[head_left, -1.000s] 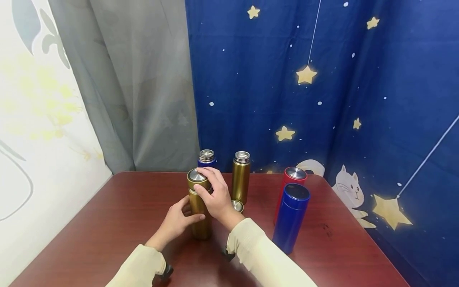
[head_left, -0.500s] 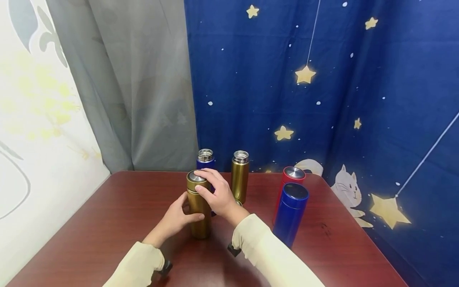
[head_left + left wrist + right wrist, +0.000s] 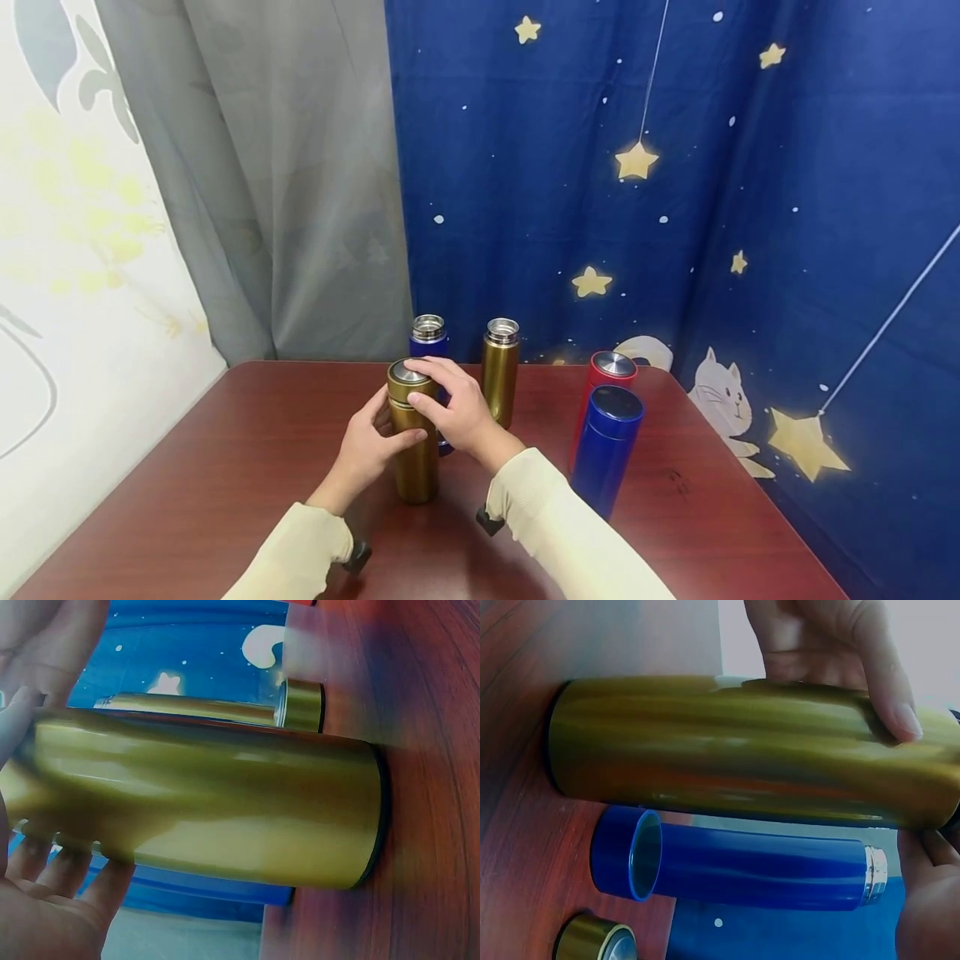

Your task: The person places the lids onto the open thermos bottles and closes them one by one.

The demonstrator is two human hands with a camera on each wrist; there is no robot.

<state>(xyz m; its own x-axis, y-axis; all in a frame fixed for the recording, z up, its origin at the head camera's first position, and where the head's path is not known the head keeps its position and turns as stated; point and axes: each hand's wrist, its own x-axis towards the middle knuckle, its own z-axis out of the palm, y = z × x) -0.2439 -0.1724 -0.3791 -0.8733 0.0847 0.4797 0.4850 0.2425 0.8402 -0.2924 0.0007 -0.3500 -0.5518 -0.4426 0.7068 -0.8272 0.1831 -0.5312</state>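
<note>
A gold thermos (image 3: 417, 471) stands upright on the table in front of me. My left hand (image 3: 367, 446) grips its body, thumb across the front. From the right, my right hand (image 3: 463, 412) holds the gold lid (image 3: 405, 387) with its steel top, fingers over the top and thumb at its lower edge. A thin light ring shows between lid and body. The right wrist view shows the left thumb on the gold body (image 3: 727, 750). Behind stand an uncapped blue thermos (image 3: 765, 866) and an uncapped gold thermos (image 3: 500, 375).
A blue lid (image 3: 611, 855) and another gold lid (image 3: 585, 941) sit on the table behind the held thermos. To the right stand a capped blue thermos (image 3: 609, 454) and a capped red thermos (image 3: 600, 371). Curtains (image 3: 525, 167) hang beyond the reddish-brown table (image 3: 262, 442).
The lid has turned from slightly raised and tilted to sitting lower and straighter on the gold thermos. My left hand has slid a little up the body. The right hand still holds the lid.
</note>
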